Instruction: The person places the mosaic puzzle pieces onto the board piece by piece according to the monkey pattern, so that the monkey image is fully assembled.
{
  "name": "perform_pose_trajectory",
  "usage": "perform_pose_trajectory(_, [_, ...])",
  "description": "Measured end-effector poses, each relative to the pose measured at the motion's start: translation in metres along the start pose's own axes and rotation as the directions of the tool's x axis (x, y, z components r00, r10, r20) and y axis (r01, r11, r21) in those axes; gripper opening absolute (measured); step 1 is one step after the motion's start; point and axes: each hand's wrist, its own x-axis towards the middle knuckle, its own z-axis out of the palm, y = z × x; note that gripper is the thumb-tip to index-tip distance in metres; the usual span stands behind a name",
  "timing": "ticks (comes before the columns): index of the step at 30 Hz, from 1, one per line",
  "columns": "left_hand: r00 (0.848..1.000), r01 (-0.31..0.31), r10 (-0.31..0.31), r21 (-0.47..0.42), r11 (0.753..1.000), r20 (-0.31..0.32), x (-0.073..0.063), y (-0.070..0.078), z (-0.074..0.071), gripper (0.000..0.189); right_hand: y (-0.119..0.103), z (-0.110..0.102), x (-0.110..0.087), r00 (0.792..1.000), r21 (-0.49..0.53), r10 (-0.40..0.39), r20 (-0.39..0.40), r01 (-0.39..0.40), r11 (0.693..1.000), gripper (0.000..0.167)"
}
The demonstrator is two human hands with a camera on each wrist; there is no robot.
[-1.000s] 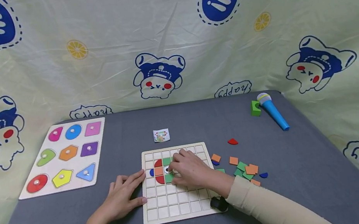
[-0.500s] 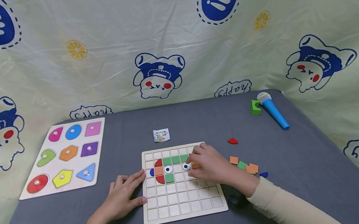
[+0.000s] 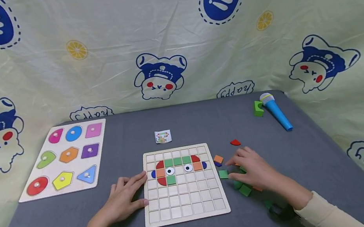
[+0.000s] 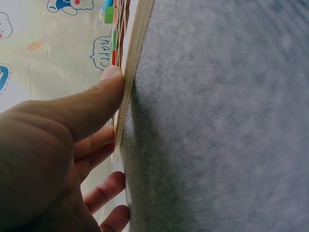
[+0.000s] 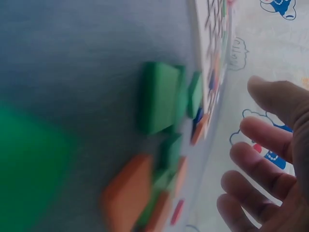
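A pale gridded wooden board [image 3: 186, 210] lies flat on the table. Red, green, orange and blue tiles fill part of its upper grid, with an eye tile [image 3: 170, 171] at left and another eye tile [image 3: 188, 167] at right. My left hand [image 3: 124, 200] rests against the board's left edge, thumb and fingertips touching it, fingers fairly straight. To the board's right, my right hand [image 3: 255, 169] hovers over loose tiles with its fingers spread and nothing in them. A green square tile [image 3: 223, 174] lies near its thumb; the right wrist view shows a green tile [image 5: 159, 99] and an orange tile [image 5: 128, 193].
At the left is a peg puzzle [image 3: 39, 172] with coloured shapes. A small picture card [image 3: 163, 136] lies behind the board. A blue toy microphone [image 3: 278, 114] and a green notched block [image 3: 258, 109] are at the back right. A red tile [image 3: 235, 142] lies beyond the right hand.
My right hand has moved right, off the board to the loose tiles. A red tile and a blue tile now show at the right end of the pattern. The left hand stays put.
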Motion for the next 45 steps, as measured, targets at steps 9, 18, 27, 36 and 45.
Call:
perform_pose_trajectory(9, [1.000, -0.001, 0.001, 0.007, 1.000, 0.000, 0.001, -0.002, 0.002, 0.071, 0.010, -0.003, -0.041, 0.996, -0.029, 0.025, 0.089, -0.023, 0.999, 0.029])
perform_pose_trajectory(18, [1.000, 0.006, -0.006, 0.001, 1.000, 0.007, 0.000, -0.001, 0.001, 0.071, 0.008, 0.004, -0.057, 0.999, -0.168, 0.032, 0.031, -0.026, 0.985, 0.033])
perform_pose_trajectory(27, [1.000, 0.011, -0.011, 0.007, 1.000, 0.005, 0.000, -0.001, 0.001, 0.071, 0.005, 0.008, -0.054, 0.995, -0.222, 0.091, 0.034, -0.081, 0.972, 0.032])
perform_pose_trajectory(36, [1.000, 0.013, -0.013, 0.006, 1.000, 0.003, 0.001, -0.001, 0.001, 0.071, 0.002, 0.009, -0.053, 0.993, -0.184, 0.112, 0.040, -0.103, 0.978, 0.024])
perform_pose_trajectory(45, [1.000, 0.001, -0.001, 0.008, 1.000, -0.003, 0.000, -0.001, 0.001, 0.070, -0.011, 0.004, -0.038, 0.997, -0.105, 0.072, 0.009, -0.070, 0.992, 0.023])
